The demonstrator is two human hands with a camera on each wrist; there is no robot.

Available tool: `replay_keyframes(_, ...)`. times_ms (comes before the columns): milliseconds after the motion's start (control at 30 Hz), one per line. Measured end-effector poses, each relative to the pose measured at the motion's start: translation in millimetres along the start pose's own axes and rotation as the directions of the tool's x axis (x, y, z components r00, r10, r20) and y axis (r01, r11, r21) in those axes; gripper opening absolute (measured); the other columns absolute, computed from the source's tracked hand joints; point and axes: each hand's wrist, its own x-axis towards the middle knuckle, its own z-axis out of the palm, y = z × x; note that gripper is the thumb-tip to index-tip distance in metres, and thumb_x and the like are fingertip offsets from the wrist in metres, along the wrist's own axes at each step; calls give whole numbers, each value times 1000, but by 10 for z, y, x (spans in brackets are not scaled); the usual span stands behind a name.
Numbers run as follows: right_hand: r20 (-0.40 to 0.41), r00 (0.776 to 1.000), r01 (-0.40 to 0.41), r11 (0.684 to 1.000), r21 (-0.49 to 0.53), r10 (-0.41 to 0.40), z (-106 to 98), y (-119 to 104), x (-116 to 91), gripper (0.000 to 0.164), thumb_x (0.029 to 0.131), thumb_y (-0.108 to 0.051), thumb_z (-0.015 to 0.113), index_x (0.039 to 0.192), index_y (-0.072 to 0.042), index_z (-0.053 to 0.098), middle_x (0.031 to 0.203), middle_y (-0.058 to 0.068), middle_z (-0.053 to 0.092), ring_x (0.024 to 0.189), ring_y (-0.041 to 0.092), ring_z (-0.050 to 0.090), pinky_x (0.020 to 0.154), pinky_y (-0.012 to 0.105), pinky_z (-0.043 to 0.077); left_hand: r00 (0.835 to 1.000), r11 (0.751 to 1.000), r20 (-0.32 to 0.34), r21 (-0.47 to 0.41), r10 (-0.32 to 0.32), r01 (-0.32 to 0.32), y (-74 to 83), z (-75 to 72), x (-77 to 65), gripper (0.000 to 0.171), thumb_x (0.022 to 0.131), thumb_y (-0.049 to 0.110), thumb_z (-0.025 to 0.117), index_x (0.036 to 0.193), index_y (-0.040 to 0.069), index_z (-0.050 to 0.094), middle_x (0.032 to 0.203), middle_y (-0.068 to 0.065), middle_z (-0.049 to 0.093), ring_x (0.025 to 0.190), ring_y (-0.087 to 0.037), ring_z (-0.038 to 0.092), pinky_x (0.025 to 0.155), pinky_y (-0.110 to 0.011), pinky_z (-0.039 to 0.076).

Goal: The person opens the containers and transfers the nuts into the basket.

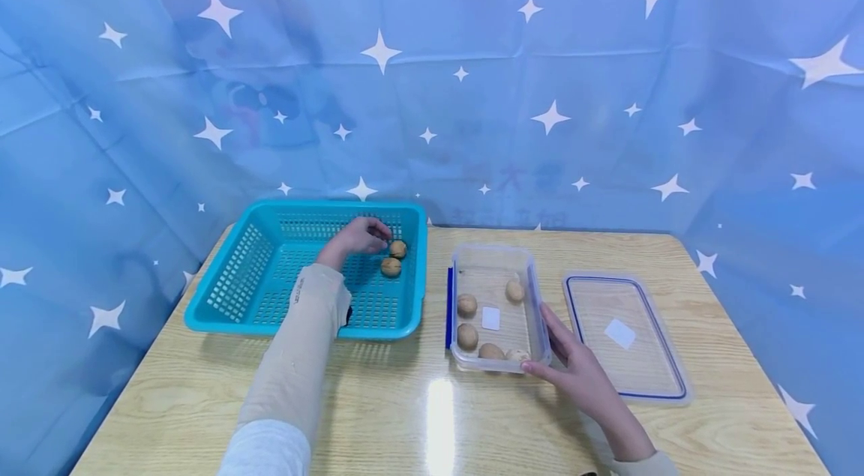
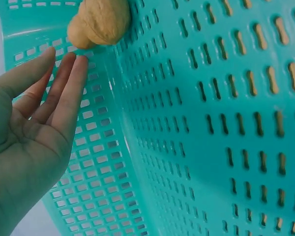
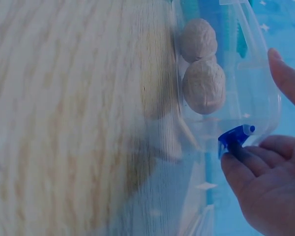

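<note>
In the head view my left hand (image 1: 362, 236) reaches into a turquoise plastic basket (image 1: 232, 322). Two walnuts (image 1: 391, 267) lie at the basket's right side, close to its fingertips. The left wrist view shows this hand (image 2: 39, 113) with fingers extended and nothing held, just short of the walnuts (image 2: 105, 22). My right hand (image 1: 574, 371) grips the near right corner of a clear plastic container (image 1: 499, 255), thumb at the front. Several walnuts (image 1: 467, 336) sit inside it. In the right wrist view, its fingers touch a blue clip (image 3: 233, 137) on the container's side.
A clear lid (image 1: 624, 337) with a blue seal lies flat to the right of the container. Everything stands on a wood-grain table (image 1: 378, 416). A blue curtain (image 1: 472, 124) with white stars hangs behind and at both sides.
</note>
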Motion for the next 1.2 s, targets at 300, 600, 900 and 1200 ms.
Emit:
replay_keyframes(300, -5, 1000, 19, 1000, 6, -19, -5, -37, 5, 95, 86, -18, 77, 158, 1, 17, 161, 32, 17, 142, 54, 29, 102, 3, 25, 999, 999, -38, -34, 35, -36, 68, -39, -57, 29, 100, 4, 54, 129, 0, 59, 130, -21, 57, 116, -34, 58, 103, -50, 51)
replay_keyframes(600, -5, 1000, 14, 1000, 5, -14, -5, -37, 6, 96, 86, -19, 78, 158, 1, 17, 161, 32, 17, 143, 53, 29, 102, 3, 25, 995, 996, -83, -69, 49, -55, 160, -102, -121, 30, 102, 9, 55, 131, 3, 57, 134, -19, 56, 121, -35, 57, 107, -51, 49)
replay_keyframes(900, -8, 1000, 5, 1000, 15, -5, -8, 19, -3, 96, 87, -19, 77, 158, 2, 14, 162, 32, 14, 143, 55, 26, 101, 1, 23, 989, 980, -92, -149, 118, -130, 365, -173, -160, 30, 102, 5, 54, 131, -2, 55, 134, -22, 54, 123, -37, 56, 109, -49, 48)
replay_keyframes(1200, 3, 1000, 13, 1000, 9, -13, 6, 40, 8, 97, 87, -20, 77, 158, 2, 14, 162, 32, 13, 143, 54, 26, 101, 0, 23, 981, 966, -115, -191, 155, -175, 462, -210, -288, 34, 101, 7, 56, 134, -3, 53, 139, -21, 53, 127, -38, 55, 111, -50, 46)
